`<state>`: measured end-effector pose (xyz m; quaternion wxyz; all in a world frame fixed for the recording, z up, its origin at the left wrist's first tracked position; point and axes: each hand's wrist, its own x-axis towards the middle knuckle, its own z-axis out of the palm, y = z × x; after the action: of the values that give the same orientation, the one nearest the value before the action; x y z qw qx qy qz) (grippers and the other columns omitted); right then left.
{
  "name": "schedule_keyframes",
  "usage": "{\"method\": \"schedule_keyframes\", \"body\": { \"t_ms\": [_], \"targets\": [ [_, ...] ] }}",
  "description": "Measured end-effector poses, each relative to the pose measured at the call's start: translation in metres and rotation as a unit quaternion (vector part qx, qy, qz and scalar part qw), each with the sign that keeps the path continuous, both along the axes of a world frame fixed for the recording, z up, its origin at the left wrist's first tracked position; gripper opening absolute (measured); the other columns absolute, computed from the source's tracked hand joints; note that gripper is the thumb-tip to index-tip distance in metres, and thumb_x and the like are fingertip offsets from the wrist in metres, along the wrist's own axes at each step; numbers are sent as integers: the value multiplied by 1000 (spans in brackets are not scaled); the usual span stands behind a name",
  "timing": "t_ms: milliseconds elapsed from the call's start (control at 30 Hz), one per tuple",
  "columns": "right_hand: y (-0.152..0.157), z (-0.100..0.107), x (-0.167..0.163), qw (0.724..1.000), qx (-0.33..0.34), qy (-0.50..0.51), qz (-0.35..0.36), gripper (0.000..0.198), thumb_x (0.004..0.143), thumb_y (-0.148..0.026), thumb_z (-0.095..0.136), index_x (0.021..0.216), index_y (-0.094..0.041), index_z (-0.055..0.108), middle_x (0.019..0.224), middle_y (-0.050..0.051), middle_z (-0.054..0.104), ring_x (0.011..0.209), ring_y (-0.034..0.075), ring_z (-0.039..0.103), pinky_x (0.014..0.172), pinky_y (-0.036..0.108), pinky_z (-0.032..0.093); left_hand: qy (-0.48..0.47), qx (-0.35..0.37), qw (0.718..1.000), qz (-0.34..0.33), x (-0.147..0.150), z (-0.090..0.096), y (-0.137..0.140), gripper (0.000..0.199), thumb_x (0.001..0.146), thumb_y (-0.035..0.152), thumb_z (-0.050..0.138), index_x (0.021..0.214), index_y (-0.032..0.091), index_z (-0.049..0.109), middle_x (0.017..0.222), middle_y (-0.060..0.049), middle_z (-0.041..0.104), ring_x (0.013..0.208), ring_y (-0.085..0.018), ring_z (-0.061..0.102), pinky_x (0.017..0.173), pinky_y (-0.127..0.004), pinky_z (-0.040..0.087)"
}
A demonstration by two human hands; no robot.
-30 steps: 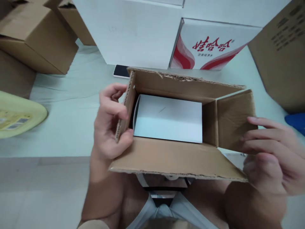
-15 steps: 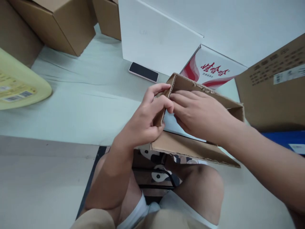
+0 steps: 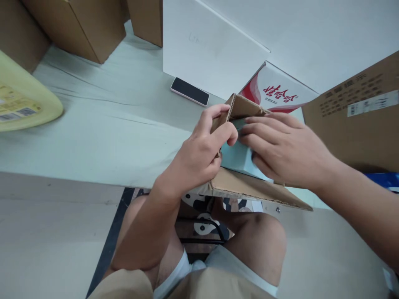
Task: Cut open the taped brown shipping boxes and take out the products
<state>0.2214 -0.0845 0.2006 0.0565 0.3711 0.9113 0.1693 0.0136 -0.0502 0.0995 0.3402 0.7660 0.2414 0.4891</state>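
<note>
A small cardboard box [image 3: 246, 109] stands at the table's front edge with its top open and its front flap [image 3: 262, 189] folded outward. Inside lies a pale blue box-shaped item [image 3: 235, 155]. My left hand [image 3: 204, 147] is closed on the cardboard box's left wall, with the fingers outside and a bent finger over the rim. Over the opening, my right hand [image 3: 277, 143] has its fingers stretched out and a little apart, just above or touching the pale blue item; contact cannot be made out. The right hand covers much of the box's right side.
A phone-like device [image 3: 190, 91] lies behind the box, near a white board [image 3: 212, 45] and a red-and-white carton [image 3: 280, 89]. Large cardboard cartons stand at the right [image 3: 352, 124] and back left [image 3: 87, 29]. A yellow bottle [image 3: 28, 95] is at far left.
My right hand has drawn back to the right and up, showing more of the pale blue item. My left hand keeps its hold on the box wall. The view has shifted slightly.
</note>
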Motion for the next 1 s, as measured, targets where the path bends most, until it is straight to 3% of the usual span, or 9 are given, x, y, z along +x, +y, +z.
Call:
{"method": "schedule_keyframes", "body": {
  "t_ms": [133,267,333,400,533,767,933,1000],
  "targets": [
    [-17,19,13,1000,22,12,-10,22,98,-27,45,105,-20,65,119,13,73,125,33,65,98,47,50,-10,-17,1000,3,0,0,1,23,82,7,51,93,27,56,148,-2,49,147,-27,46,122,-50,49],
    [-30,16,42,996,-11,-27,-89,41,101,-53,42,88,-21,63,97,13,68,103,33,67,83,45,52,-20,-4,999,24,-1,-2,3,24,84,7,52,95,27,57,145,-3,51,148,-27,45,121,-50,50],
    [-35,10,57,988,-45,-13,-149,46,101,-58,40,89,-20,63,99,13,65,92,29,65,75,42,51,-29,6,999,43,-1,-4,6,25,84,7,54,97,28,58,141,-5,53,150,-28,43,119,-50,52],
    [-37,4,67,979,-67,19,-193,50,97,-66,44,94,-19,63,115,16,63,93,28,64,71,41,51,-34,13,998,52,-1,-6,8,27,83,7,56,99,28,59,137,-6,55,150,-28,42,116,-50,54],
    [-30,1,74,967,-113,27,-226,64,83,-79,57,105,-19,57,146,22,50,110,36,63,73,43,53,-32,24,998,47,0,-7,10,30,80,5,56,99,28,60,138,-6,53,146,-29,47,113,-51,55],
    [-6,-3,77,957,-158,15,-243,102,72,-59,78,155,-22,31,148,22,48,127,42,55,96,56,51,-42,38,996,70,2,-7,12,26,79,4,56,95,25,58,136,-10,54,144,-32,48,116,-57,51],
    [-16,29,73,964,-110,106,-218,93,84,-71,63,158,-23,34,148,20,48,128,37,55,95,50,53,-48,44,992,109,-2,-9,16,26,77,5,57,93,25,58,131,-8,59,140,-31,51,107,-49,55],
    [-27,49,83,963,-83,157,-202,101,79,-81,62,157,-25,35,149,17,48,133,38,53,101,50,51,-60,63,987,132,-9,-10,20,30,73,2,57,93,25,57,132,-7,60,139,-30,53,106,-46,55]
  ]
}}
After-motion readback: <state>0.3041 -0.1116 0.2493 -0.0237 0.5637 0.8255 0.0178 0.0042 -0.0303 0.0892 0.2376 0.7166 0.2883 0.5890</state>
